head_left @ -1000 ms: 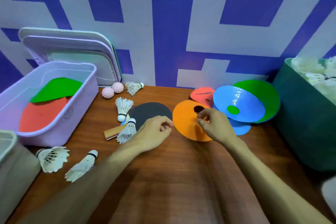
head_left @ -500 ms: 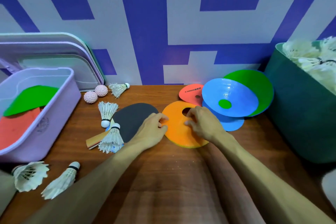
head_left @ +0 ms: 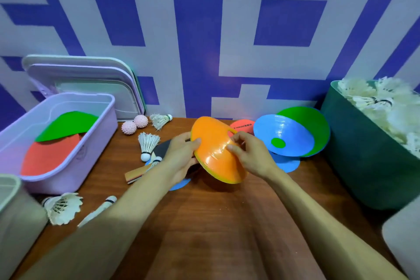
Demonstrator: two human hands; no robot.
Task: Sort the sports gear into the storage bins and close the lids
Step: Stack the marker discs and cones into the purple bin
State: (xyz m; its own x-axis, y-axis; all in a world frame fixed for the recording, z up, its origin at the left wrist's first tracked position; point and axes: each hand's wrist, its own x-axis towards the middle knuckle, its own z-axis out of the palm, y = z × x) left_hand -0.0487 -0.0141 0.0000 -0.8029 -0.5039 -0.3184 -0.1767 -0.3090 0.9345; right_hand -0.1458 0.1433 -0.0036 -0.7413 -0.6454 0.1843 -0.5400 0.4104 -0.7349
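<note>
Head camera: half a second ago the orange cone (head_left: pixel 218 152) lay flat on the counter (head_left: pixel 216 223) with both of my grips settling on it. Now it is off the wood and tilted, far rim high and near rim low, held above the middle of the counter between the black paddle (head_left: pixel 164 148) and the blue cone (head_left: pixel 284 136). I read that as the pickup being done. What should follow is a carry to the left, to the open lilac bin (head_left: pixel 93 157), where a green and a red cone already lie. Its lids (head_left: pixel 95 79) lean on the wall behind it, so closing is not yet done.

Both forearms come in from the bottom edge and meet at the cone. The left grip (head_left: pixel 181 159) is curled round the cone's left rim, thumb on top and fingers underneath. The right grip (head_left: pixel 252 154) pinches the right side beside the centre hole, with its fingertips (head_left: pixel 230 147) pressed on the upper face. Neither holds anything else.
</note>
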